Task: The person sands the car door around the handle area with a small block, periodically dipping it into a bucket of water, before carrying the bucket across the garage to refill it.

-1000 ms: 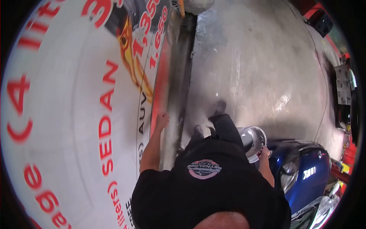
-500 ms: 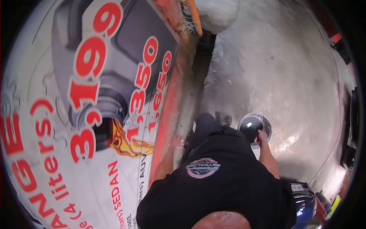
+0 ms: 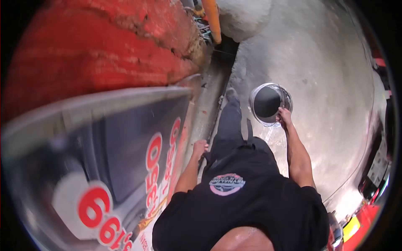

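Observation:
By its thin wire handle, my right hand (image 3: 284,117) grips a round bucket (image 3: 263,120) with a light, shiny rim. The inside of the bucket looks dark; whether that is liquid cannot be told. It hangs ahead of me, right of my legs, over the concrete floor. My left hand (image 3: 201,148) is beside my left thigh with its fingers curled in, and no object shows in it. Dark trousers (image 3: 230,125) cover my legs, with one foot stretched forward.
On the left stands a sign board (image 3: 130,154) with large red price numbers, and beyond it a red, worn wall (image 3: 104,46). A dark gap (image 3: 226,54) runs along the floor ahead, near an orange pipe (image 3: 212,21). Grey concrete floor (image 3: 326,83) extends right, with red and yellow objects at the edge.
The bucket and my right hand have swung forward, away from my body. The sign board has slid back past me on the left, and the red wall has come into view. One leg now reaches forward.

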